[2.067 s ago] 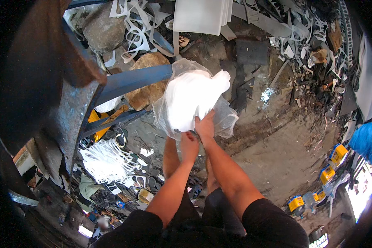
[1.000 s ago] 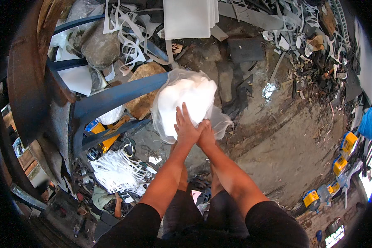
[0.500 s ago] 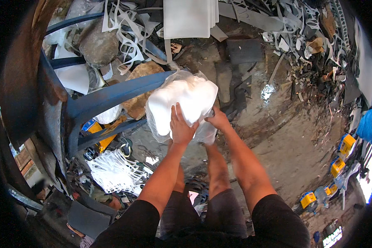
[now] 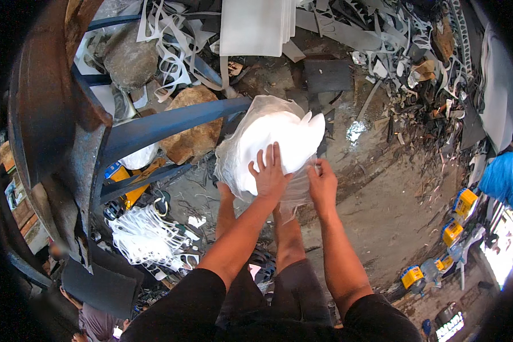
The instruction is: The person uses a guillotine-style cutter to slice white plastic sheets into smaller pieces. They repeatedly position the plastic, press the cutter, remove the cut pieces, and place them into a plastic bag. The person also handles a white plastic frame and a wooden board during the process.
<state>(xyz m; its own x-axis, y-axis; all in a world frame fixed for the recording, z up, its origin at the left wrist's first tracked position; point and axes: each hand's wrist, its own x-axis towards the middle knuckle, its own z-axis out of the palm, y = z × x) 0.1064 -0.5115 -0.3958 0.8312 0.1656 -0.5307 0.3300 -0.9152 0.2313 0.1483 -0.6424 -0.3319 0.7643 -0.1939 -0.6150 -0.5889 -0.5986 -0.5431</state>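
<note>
A clear plastic bag [image 4: 229,153] full of white, rounded, sheet-like pieces [image 4: 285,132] is in front of me, above my feet. My left hand [image 4: 272,178] lies on the pieces with its fingers spread, pressing the near side of the stack. At the bag's right edge, my right hand [image 4: 323,185] has its fingers closed in a pinch on the thin plastic. Several tips of the white pieces stick up at the upper right of the bag. The bag's underside is hidden.
A blue metal frame [image 4: 171,121] reaches from the left to the bag, over rocks [image 4: 191,117]. White cut-out netting [image 4: 145,236] lies at lower left, near another person's grey sleeve [image 4: 100,322]. A white sheet stack [image 4: 256,28] is beyond; scraps and yellow-labelled bottles [image 4: 453,232] line the right.
The bag and both hands have shifted right. My right hand has moved from the stack's side to the plastic edge, and the bag's far rim now stands wider around the pieces.
</note>
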